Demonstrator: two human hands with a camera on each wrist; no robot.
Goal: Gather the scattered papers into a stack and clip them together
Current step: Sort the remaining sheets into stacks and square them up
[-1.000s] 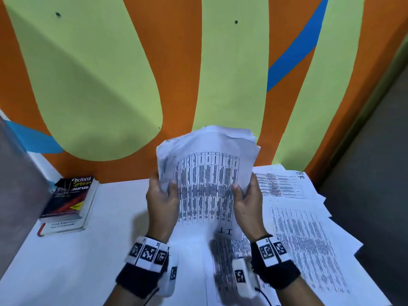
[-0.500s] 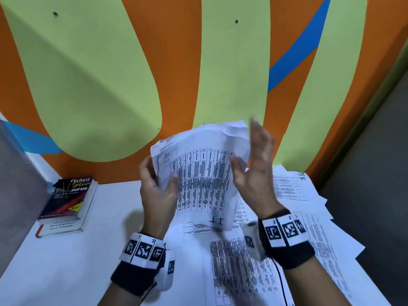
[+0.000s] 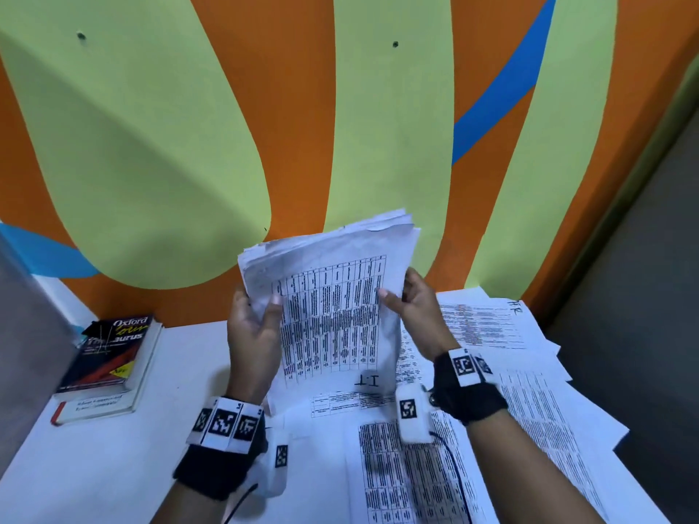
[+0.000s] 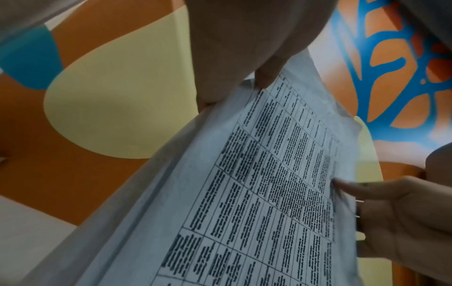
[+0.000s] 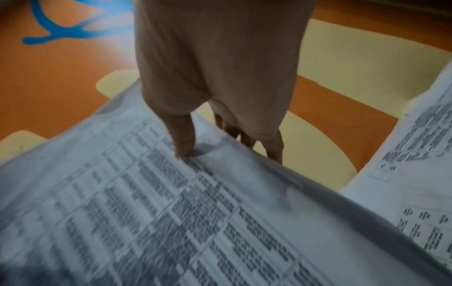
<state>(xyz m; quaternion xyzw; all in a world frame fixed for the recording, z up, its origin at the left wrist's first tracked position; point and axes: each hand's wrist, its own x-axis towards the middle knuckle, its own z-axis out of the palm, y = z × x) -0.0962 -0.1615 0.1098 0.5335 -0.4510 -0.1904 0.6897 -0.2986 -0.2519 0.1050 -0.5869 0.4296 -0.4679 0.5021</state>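
Now we hold the stack of papers upright above the white surface, its lower edge hanging just over the loose sheets that lie scattered on the right and near side. Our left hand grips the stack's left edge, thumb on the printed face and fingers behind it; our right hand pinches the right edge the same way, and the right wrist view shows the thumb pressed flat on the top sheet with the fingers curled behind.

The step in hand looks like squaring the bundle. The top corners are fanned and uneven, and the whole stack leans a little to the right, so the sheets are not yet flush. To do this well, we should loosen both grips enough for the sheets to slide, bring the lower edge down onto a bare part of the surface and tap it, then turn the stack and tap a long edge too. Squeezing too hard would lock the misalignment in; holding too loosely could let inner sheets slip out and land among the scattered ones.

Many loose sheets are not yet gathered, so clipping seems some way off. No clip shows in any view. A thesaurus lies at the far left, well apart from the work.
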